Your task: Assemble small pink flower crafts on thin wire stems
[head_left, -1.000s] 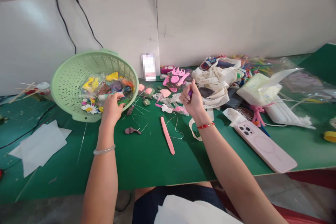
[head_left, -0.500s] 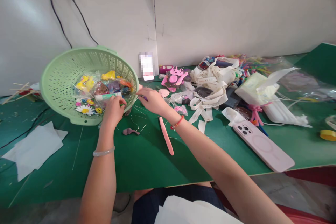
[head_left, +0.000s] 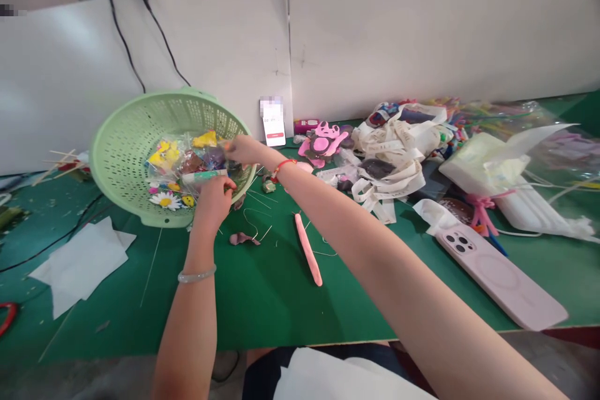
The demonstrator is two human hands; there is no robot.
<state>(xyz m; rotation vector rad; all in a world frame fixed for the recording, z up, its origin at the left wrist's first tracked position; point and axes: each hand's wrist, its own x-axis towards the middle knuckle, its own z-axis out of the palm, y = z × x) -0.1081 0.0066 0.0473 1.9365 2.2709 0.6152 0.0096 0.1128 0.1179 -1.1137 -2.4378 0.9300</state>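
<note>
Basket [head_left: 126, 131]: light green, perforated, on the green worktop [head_left: 262, 319], in front of the white board [head_left: 210, 31]. Contents: yellow pieces [head_left: 164, 155] in clear wrap, a daisy [head_left: 165, 200] and a white-and-green tube [head_left: 204, 176].

Left hand [head_left: 216, 199]: at the near right part of the basket, fingers curled beside the tube; grip cannot be told. Right hand [head_left: 241, 151]: reaches over the right rim of the basket, fingers bent and pointing down at the wrapped pieces; whether anything is held cannot be told.

Right of basket, nearest first: lit phone [head_left: 273, 122], upright near the board; pink pieces [head_left: 323, 142]; heap of white printed ribbon [head_left: 398, 137]; tissue pack [head_left: 478, 159]. Pink phone [head_left: 501, 278] lies face down, well apart from the basket, towards the near edge.

Nearer the worktop's front edge than the basket, and to its right: mauve scrap [head_left: 240, 238] and pink strip [head_left: 308, 250]. Left of basket: thin sticks [head_left: 65, 162]; white sheets [head_left: 84, 265], overlapping, lie nearer the front.
</note>
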